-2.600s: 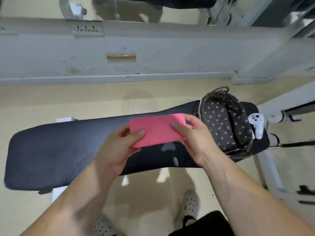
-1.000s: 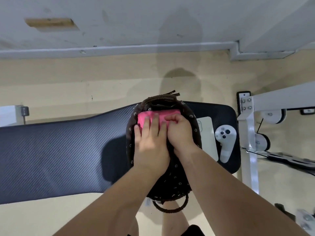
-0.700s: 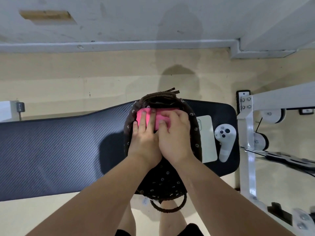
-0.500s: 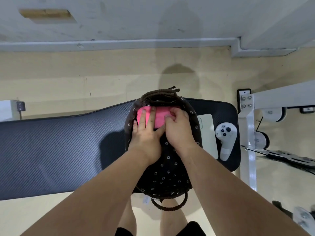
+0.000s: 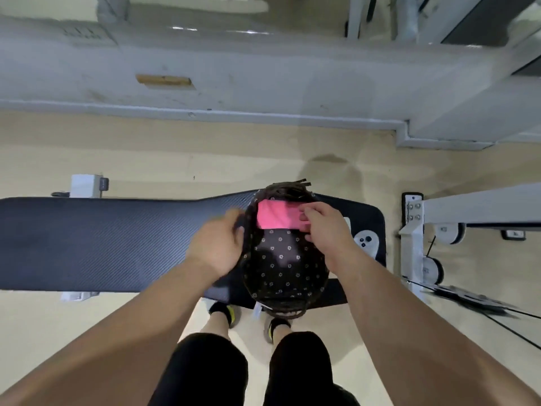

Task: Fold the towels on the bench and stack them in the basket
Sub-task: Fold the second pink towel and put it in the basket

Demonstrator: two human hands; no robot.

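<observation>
Towel (image 5: 276, 218), pink and folded into a flat rectangle, lies inside the basket (image 5: 281, 271) against its far end; it is the only 1 we see. The basket is dark and woven, lined with dark cloth dotted with small white flowers, and it sits on the right end of the black padded bench (image 5: 102, 241), its near rim hanging over the bench's front edge.

We see 2 bare hands, apart, 1 on each side of the basket. The left hand (image 5: 218, 244) is blurred; it hangs just outside the basket's left rim with fingers loosely bent and nothing in them. The right hand (image 5: 325, 227) is over the basket's right rim, fingers curled, their tips on the towel's right end. Whether they pinch the cloth or only touch it we cannot tell.

Just right of the basket, partly behind the right hand, a white controller (image 5: 366, 243) lies on the bench. A white metal frame (image 5: 415, 230) stands on the beige floor beyond the bench's right end. Below the bench we see 2 feet in dark socks (image 5: 225, 312).
</observation>
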